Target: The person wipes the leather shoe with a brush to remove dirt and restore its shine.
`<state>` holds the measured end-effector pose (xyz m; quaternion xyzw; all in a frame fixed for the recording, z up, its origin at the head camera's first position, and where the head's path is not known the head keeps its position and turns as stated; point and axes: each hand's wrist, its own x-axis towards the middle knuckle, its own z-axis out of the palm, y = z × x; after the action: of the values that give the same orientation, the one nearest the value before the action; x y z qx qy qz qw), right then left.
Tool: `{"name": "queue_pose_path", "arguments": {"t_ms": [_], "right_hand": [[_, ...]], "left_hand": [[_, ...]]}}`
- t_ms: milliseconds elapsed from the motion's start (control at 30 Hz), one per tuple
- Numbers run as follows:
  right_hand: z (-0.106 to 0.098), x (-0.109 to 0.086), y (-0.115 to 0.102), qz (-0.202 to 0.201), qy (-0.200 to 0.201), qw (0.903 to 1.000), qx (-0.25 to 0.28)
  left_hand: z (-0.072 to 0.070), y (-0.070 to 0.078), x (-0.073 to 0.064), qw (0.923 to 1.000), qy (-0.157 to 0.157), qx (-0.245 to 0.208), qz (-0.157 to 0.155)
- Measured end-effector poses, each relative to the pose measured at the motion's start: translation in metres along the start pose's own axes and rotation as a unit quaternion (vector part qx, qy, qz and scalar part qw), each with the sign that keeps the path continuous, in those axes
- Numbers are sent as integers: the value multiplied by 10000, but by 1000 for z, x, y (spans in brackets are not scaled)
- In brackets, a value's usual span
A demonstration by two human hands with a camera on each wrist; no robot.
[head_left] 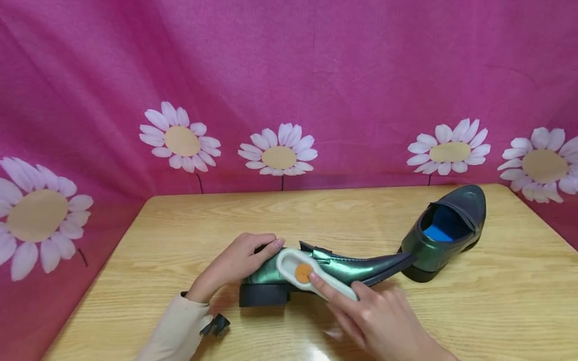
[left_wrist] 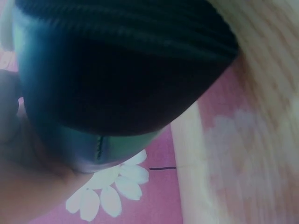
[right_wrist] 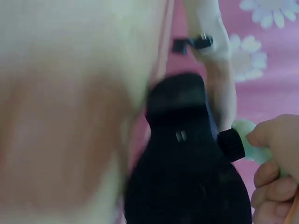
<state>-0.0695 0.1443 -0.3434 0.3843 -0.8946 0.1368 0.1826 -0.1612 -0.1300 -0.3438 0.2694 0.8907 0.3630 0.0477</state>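
Note:
A metallic green loafer [head_left: 352, 269] is held tilted above the table, its heel to the left and toe to the right. My left hand [head_left: 237, 260] grips it at the heel opening, thumb on top. In the left wrist view the heel block [left_wrist: 135, 93] fills much of the picture. My right hand [head_left: 384, 313] holds a pale shoe brush [head_left: 285, 260] against the loafer's side, index finger at its orange button [head_left: 303, 273]. Black bristles [right_wrist: 231, 144] touch the shoe next to the dark sole [right_wrist: 184, 182] in the right wrist view, which is blurred.
A second green loafer [head_left: 444, 233] stands on the wooden table [head_left: 203, 215] at the back right, blue insole showing. The held shoe's toe overlaps its heel in the head view. Behind the table hangs a pink cloth [head_left: 352, 75] with daisies.

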Motion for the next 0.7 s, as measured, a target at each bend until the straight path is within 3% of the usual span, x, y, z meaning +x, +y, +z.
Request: {"name": "queue_pose_path", "arguments": {"t_ms": [133, 267, 367, 500, 700], "right_hand": [[4, -2, -7, -222, -362, 9983, 395], [-2, 0, -1, 78, -19, 9998, 173], [-2, -1, 1, 44, 193, 9998, -5], [0, -3, -3, -129, -170, 9995, 244], [-5, -1, 2, 429, -1, 9990, -152]], "left_hand": [[-2, 0, -1, 9999, -93, -69, 12], [-2, -1, 0, 9999, -89, -46, 104], [-1, -1, 1, 9999, -114, -43, 96], [-1, -2, 1, 9999, -130, -9, 50], [0, -3, 1, 9999, -109, 61, 25]]}}
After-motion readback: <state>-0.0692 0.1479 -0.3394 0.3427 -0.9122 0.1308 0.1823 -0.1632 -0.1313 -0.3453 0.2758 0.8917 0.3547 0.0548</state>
